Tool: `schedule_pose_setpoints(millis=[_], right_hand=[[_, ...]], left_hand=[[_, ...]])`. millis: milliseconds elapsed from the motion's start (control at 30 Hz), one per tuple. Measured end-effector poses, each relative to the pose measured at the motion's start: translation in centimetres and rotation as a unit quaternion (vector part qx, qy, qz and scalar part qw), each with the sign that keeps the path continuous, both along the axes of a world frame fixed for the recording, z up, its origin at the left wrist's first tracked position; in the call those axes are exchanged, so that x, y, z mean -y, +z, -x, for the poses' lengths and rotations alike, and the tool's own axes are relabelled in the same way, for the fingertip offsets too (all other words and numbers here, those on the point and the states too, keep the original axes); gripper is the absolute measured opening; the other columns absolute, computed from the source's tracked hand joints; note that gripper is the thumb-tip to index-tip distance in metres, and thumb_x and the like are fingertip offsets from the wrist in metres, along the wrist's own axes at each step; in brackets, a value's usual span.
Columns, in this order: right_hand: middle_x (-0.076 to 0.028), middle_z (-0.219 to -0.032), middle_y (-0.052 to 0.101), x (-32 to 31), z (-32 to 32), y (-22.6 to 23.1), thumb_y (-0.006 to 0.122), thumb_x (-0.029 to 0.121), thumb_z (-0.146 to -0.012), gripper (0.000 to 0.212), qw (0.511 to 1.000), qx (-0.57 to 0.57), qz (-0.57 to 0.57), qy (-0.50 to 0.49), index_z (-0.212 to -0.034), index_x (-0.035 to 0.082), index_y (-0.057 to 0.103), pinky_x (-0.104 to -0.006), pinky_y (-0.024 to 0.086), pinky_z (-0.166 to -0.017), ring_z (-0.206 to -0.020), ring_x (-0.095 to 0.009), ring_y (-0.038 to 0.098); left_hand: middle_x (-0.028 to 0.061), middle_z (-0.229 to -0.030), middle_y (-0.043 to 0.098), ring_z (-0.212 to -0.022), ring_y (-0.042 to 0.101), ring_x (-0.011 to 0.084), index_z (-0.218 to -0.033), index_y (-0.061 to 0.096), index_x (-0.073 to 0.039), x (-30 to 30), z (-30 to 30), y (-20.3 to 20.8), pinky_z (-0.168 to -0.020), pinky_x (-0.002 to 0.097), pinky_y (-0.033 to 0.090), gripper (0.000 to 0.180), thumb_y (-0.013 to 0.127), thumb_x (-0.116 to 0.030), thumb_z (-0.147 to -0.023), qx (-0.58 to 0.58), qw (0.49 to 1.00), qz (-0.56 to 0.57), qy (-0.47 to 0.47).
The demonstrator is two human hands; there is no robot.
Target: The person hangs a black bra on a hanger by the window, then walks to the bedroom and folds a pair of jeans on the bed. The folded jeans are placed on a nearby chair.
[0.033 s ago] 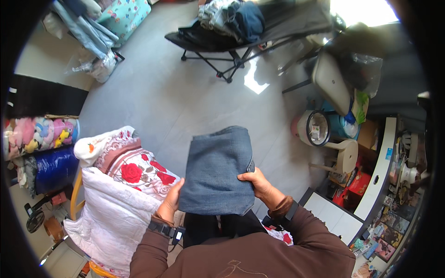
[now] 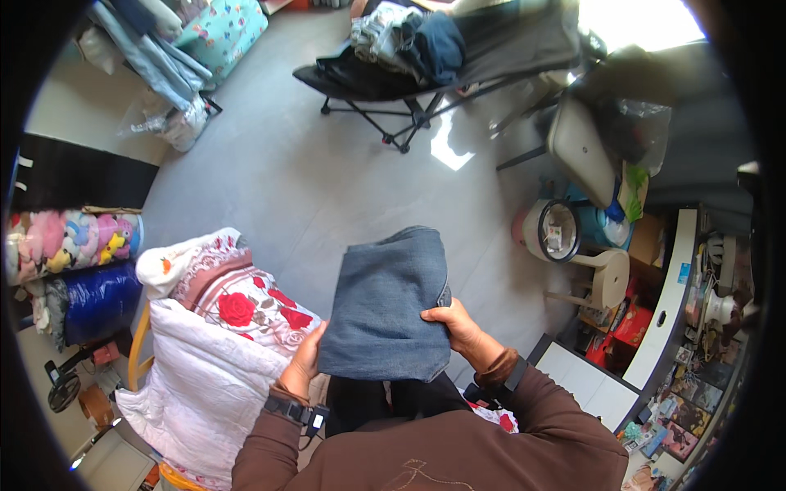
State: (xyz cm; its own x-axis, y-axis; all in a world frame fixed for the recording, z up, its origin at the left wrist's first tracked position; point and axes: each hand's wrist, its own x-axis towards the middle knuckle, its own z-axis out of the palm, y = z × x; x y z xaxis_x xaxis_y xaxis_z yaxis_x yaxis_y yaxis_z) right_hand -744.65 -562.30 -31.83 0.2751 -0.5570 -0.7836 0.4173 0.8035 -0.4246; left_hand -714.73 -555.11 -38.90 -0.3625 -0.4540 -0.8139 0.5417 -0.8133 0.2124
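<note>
A pair of folded blue jeans is held up in front of me, above my lap. My left hand grips its left edge low down, the fingers hidden behind the denim. My right hand clasps the right edge, its thumb lying on the front face near a seam. The folded bundle is roughly rectangular, with a rounded upper right corner. Just left of it, a white cloth with red roses and a pale quilted cover drape over a yellow-framed chair.
A black folding recliner with piled jeans stands ahead. To the right are a bin, a beige stool and a white-topped cabinet. Plush toys in a clear container and a blue bag sit left.
</note>
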Motion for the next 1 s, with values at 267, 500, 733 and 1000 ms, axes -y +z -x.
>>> schedule_pose_setpoints(millis=[267,500,733,1000], right_hand=[[-0.011,-0.099,0.061,6.5,0.4,11.2,0.065,0.000,-0.068,0.041,0.989,-0.076,0.119,-0.037,-0.107,-0.006,0.053,-0.0326,0.048,-0.082,-0.087,-0.020,0.060],[-0.011,-0.101,0.060,12.3,2.1,13.1,0.065,0.002,-0.068,0.046,0.977,-0.080,0.153,-0.126,-0.111,-0.006,0.052,-0.0332,0.047,-0.083,-0.088,-0.021,0.059],[-0.011,-0.102,0.060,19.1,5.4,11.5,0.065,0.001,-0.068,0.045,0.983,-0.094,0.133,-0.080,-0.110,-0.006,0.052,-0.0322,0.047,-0.083,-0.088,-0.020,0.059],[-0.008,-0.100,0.061,25.3,8.4,9.2,0.064,0.000,-0.069,0.042,0.988,-0.095,0.114,0.034,-0.110,-0.003,0.054,-0.0295,0.047,-0.081,-0.088,-0.016,0.058]], left_hand=[[0.0129,-0.102,0.062,-0.090,0.062,0.0217,-0.125,0.044,-0.005,3.8,-4.9,7.4,-0.073,0.0319,0.050,0.044,0.053,-0.029,-0.090,0.141,0.989,0.026,-0.020],[0.0117,-0.098,0.064,-0.083,0.063,0.0164,-0.125,0.044,-0.002,18.9,-5.6,10.3,-0.068,0.0260,0.050,0.041,0.052,-0.021,-0.090,0.251,0.955,0.133,-0.085],[0.0104,-0.107,0.060,-0.091,0.059,0.0153,-0.130,0.041,-0.003,38.4,2.4,13.7,-0.073,0.0276,0.048,0.052,0.058,-0.024,-0.086,0.299,0.910,0.247,-0.146],[0.0135,-0.117,0.054,-0.104,0.053,0.0224,-0.137,0.032,-0.002,57.8,16.1,8.8,-0.082,0.0320,0.045,0.088,0.075,-0.039,-0.069,0.480,0.773,0.330,-0.254]])
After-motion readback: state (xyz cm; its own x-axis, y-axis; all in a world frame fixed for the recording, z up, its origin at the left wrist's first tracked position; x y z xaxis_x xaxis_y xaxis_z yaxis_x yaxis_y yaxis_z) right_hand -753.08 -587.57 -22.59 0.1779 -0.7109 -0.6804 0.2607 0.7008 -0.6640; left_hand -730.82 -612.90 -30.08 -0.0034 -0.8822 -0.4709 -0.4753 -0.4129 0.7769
